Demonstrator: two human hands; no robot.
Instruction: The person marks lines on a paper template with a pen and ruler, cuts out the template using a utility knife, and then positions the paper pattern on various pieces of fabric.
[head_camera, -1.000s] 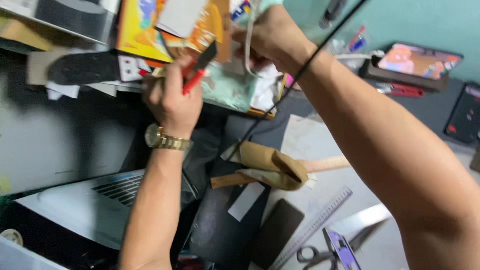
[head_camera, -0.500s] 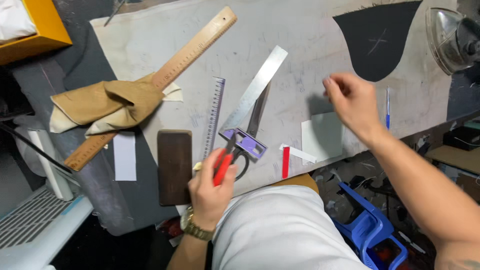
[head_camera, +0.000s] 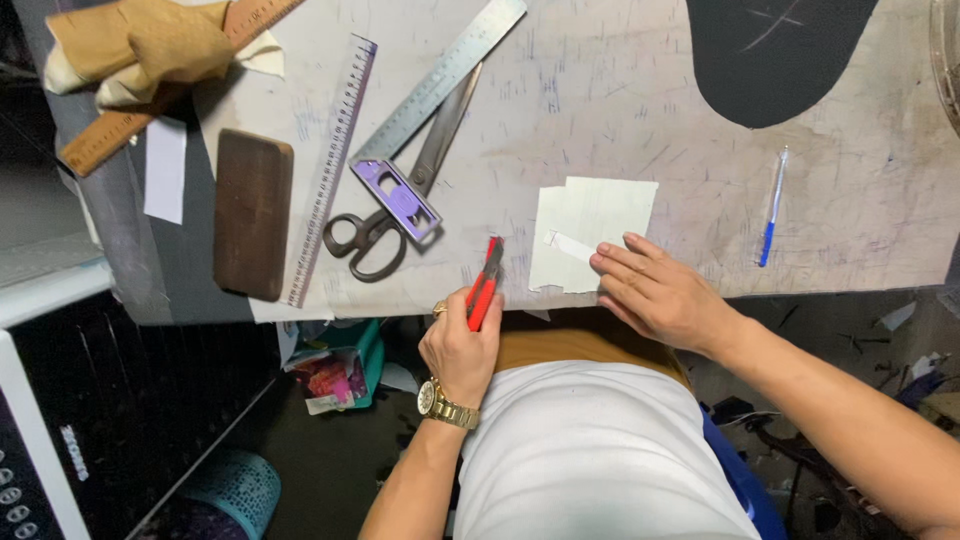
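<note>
My left hand (head_camera: 462, 345), with a gold watch on the wrist, grips a red utility knife (head_camera: 485, 283) at the table's near edge, blade end pointing away from me. My right hand (head_camera: 655, 290) lies flat, fingers spread, on the lower right corner of a white paper piece (head_camera: 585, 230) on the scratched grey cutting mat (head_camera: 620, 110). The knife's tip is just left of the paper.
Black scissors (head_camera: 395, 210), a steel ruler with a purple handle (head_camera: 430, 100), a clear ruler (head_camera: 335, 165), a brown block (head_camera: 252, 212), a wooden ruler under tan leather (head_camera: 150, 45), a blue pen (head_camera: 772, 208) and a dark cut-out (head_camera: 775, 55) lie on the table.
The view has swung from the shelf down to the table. My left hand brought the knife to the table edge, and my right hand came down onto the white paper.
</note>
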